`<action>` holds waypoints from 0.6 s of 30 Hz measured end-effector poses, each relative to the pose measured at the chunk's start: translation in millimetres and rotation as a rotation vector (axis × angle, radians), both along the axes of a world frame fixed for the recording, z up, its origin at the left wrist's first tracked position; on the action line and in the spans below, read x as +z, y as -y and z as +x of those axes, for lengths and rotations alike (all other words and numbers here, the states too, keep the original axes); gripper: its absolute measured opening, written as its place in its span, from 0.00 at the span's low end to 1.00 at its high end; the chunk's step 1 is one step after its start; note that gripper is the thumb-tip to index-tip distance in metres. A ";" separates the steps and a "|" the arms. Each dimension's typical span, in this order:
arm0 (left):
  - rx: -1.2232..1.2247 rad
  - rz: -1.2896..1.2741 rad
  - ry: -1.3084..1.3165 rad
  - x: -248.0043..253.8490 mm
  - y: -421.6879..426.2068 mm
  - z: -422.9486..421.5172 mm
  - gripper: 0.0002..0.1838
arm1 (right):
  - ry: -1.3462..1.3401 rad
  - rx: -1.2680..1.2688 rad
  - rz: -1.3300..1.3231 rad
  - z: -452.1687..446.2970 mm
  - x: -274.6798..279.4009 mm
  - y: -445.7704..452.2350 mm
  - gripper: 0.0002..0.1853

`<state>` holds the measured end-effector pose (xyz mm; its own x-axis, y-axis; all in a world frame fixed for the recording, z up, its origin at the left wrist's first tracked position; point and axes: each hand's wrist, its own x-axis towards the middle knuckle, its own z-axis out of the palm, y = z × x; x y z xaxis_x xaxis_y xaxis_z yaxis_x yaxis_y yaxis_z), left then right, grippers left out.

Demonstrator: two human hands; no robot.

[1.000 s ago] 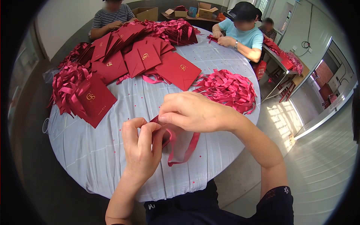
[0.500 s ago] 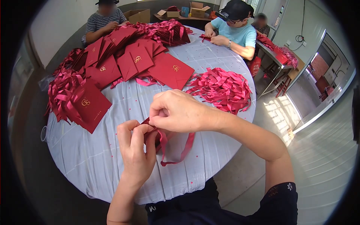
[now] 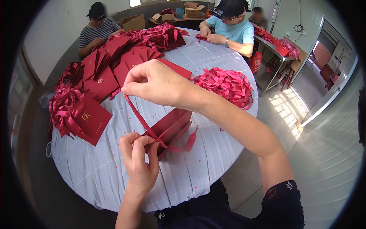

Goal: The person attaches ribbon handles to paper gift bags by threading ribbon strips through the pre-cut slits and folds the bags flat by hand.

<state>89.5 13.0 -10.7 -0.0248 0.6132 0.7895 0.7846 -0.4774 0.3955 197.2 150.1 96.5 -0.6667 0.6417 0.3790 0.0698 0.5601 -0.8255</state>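
- Left hand (image 3: 137, 160): thumb and fingers pinched closed on the near end of a red paper bag (image 3: 171, 128), right by the ribbon crossing. Looks meant to anchor the bag against the pull from above.
- Right hand (image 3: 164, 84): raised above and beyond the left, thumb and forefinger closed on the upper end of a red ribbon (image 3: 138, 114), other fingers loosely curled. Ribbon runs nearly straight between the hands, so probably under light tension.
- Bag: held over the near part of the cloth-covered round table (image 3: 183, 179), its long opening slightly parted. That angle seems to give the fingers access to the rim. Whether the ribbon passes through a hole or is knotted there, I cannot tell; left fingers hide it.
- Ribbon's loose tail (image 3: 191, 140): hangs off to the right of the crossing, out of the pull.
- Heap of ribbons (image 3: 225, 86): beyond the right forearm, likely for easy reach.
- Stacked red bags (image 3: 91, 120): to the left and farther back, leaving elbow room, I judge.
- Two people (image 3: 97, 36) (image 3: 233, 32) across the table, hands busy at its far edge.
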 end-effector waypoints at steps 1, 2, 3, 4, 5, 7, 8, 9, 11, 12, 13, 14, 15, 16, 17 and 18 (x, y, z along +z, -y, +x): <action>-0.003 0.002 -0.004 -0.6 -0.2 -0.1 0.14 | 0.025 0.002 0.005 -1.5 1.3 -1.0 0.11; -0.006 0.004 -0.009 -0.4 -0.3 0.3 0.14 | 0.020 -0.001 0.006 -3.7 1.3 -1.9 0.11; -0.009 0.010 -0.001 -0.1 -0.6 0.7 0.14 | 0.000 0.000 0.011 -6.0 0.9 -3.2 0.11; -0.012 0.017 0.006 0.4 -0.7 0.6 0.14 | -0.022 0.002 0.015 -7.6 0.0 -4.7 0.11; -0.011 0.018 -0.002 0.5 -0.3 0.2 0.14 | -0.030 0.003 0.016 -8.3 -4.3 -8.7 0.11; -0.016 -0.039 0.020 0.4 1.2 -0.4 0.13 | -0.080 0.064 0.046 -10.9 -11.8 -14.9 0.11; -0.010 -0.040 0.017 1.3 1.5 -0.2 0.13 | -0.035 -0.014 0.057 -8.0 -13.5 -13.8 0.11; -0.001 -0.042 0.053 2.2 1.1 0.2 0.13 | -0.036 -0.007 0.055 -2.4 -16.5 -10.6 0.11; 0.021 -0.046 0.091 4.0 -0.4 -3.6 0.12 | -0.077 -0.181 0.190 12.0 -20.1 5.3 0.11; 0.051 -0.040 0.109 4.9 -1.9 -8.1 0.12 | -0.124 -0.175 0.233 18.9 -23.5 13.8 0.10; 0.083 -0.036 0.129 5.2 -2.4 -12.2 0.11 | -0.171 -0.166 0.273 26.1 -29.2 23.8 0.10; 0.099 -0.077 0.201 3.7 -2.9 -15.4 0.10 | -0.138 -0.174 0.350 33.5 -37.8 35.4 0.09; 0.118 -0.079 0.206 1.8 -4.4 -18.4 0.10 | -0.054 -0.172 0.364 37.7 -45.5 50.8 0.09; 0.105 -0.093 0.236 -0.2 -6.3 -21.1 0.09 | -0.031 -0.178 0.499 36.1 -59.8 57.4 0.09; 0.088 -0.108 0.265 -1.0 -7.2 -22.8 0.09 | -0.009 -0.187 0.632 35.0 -76.6 59.4 0.09; 0.082 -0.150 0.285 0.9 -6.6 -22.7 0.08 | -0.012 -0.178 0.624 34.6 -90.3 60.5 0.09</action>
